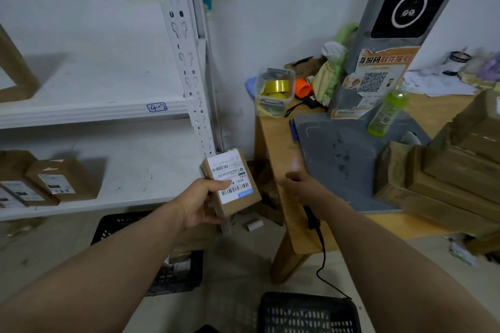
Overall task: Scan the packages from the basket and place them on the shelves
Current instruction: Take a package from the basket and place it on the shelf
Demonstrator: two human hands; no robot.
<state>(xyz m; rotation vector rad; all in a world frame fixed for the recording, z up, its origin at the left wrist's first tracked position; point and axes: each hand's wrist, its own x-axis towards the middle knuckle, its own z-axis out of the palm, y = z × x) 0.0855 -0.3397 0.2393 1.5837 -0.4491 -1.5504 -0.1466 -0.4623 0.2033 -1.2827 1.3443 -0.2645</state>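
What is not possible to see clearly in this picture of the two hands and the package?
- Head view: the scanner is mostly hidden by the right hand holding it; only its black handle and cable show.
- Head view: the print on the package is too small to read, and the left hand covers part.
- Head view: the basket is cut by the bottom edge.
- Head view: the boxes at right are blurred.

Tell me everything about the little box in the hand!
It is a small brown cardboard package with a white label bearing barcodes and a blue strip at one corner. The left hand grips it tilted, label up, thumb on the label, in front of the shelf post. The right hand, gripping a black corded scanner, is beside it, apart.
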